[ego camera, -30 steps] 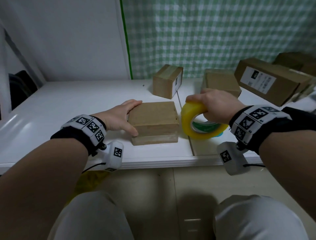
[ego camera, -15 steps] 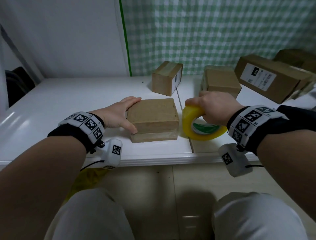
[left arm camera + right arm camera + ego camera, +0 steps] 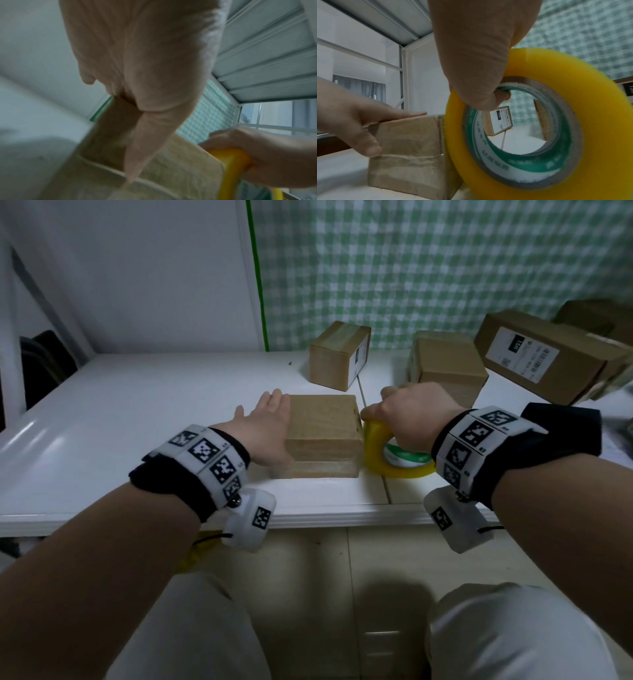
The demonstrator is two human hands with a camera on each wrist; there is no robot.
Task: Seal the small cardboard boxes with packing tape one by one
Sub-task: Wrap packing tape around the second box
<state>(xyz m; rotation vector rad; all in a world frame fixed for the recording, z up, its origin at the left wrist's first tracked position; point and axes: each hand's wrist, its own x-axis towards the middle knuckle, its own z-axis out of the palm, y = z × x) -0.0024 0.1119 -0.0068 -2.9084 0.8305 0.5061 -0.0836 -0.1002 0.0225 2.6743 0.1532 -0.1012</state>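
A small brown cardboard box (image 3: 322, 433) (image 3: 409, 146) (image 3: 171, 166) sits near the front edge of the white table (image 3: 137, 412). My left hand (image 3: 265, 433) (image 3: 142, 83) (image 3: 351, 121) lies flat against the box's left side, fingers straight, thumb on its front face. A band of tape crosses that front face. My right hand (image 3: 411, 416) (image 3: 481, 67) grips a yellow roll of packing tape (image 3: 394, 457) (image 3: 530, 128) (image 3: 229, 166) that stands on edge against the box's right side, fingers hooked through the core.
Two more small cardboard boxes (image 3: 339, 354) (image 3: 445, 368) stand behind, by the green checked curtain (image 3: 428, 268). A longer labelled box (image 3: 544, 357) and other boxes lie at the back right. My knees are below the table edge.
My left hand's fingers have straightened and slid from the box's top to lie flat along its left side. The tape roll stays pressed at the box's right side.
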